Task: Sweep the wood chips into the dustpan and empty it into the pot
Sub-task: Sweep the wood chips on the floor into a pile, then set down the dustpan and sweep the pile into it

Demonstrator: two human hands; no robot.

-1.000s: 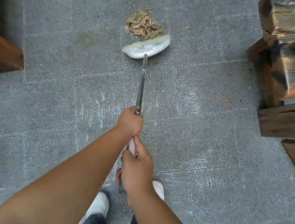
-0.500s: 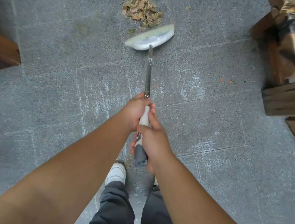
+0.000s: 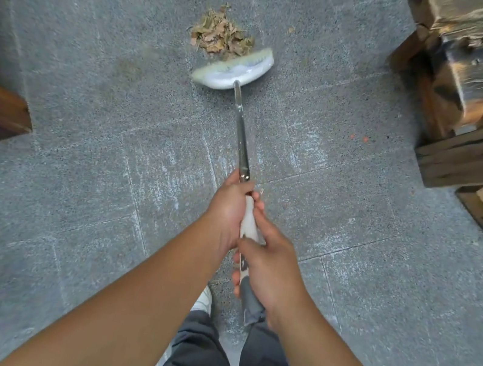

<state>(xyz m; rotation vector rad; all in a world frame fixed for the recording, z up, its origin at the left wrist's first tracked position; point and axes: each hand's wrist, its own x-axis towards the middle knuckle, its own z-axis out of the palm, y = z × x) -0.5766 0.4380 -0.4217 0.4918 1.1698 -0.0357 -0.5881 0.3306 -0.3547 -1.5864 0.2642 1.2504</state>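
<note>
Right now the person is standing over a grey stone floor [image 3: 82,130], working a long-handled broom [image 3: 241,144] with both hands closed around its shaft: the left hand [image 3: 227,209] is wrapping the handle higher up, where the metal meets the pale grip, and the right hand [image 3: 270,270] is clasping it just below, near the dark end. The broom head [image 3: 234,68] is resting on the floor, touching the near edge of a small heap of wood chips [image 3: 220,34]. To my eye the gathering step is going on, and it is best done with short, low strokes, keeping the bristles pressed down so the chips are staying heaped rather than scattering; one stray chip [image 3: 291,28] is lying apart to the right. Neither dustpan nor pot is showing here, so nothing is holding chips yet. Wooden furniture [image 3: 478,94] is standing well to the right.
</note>
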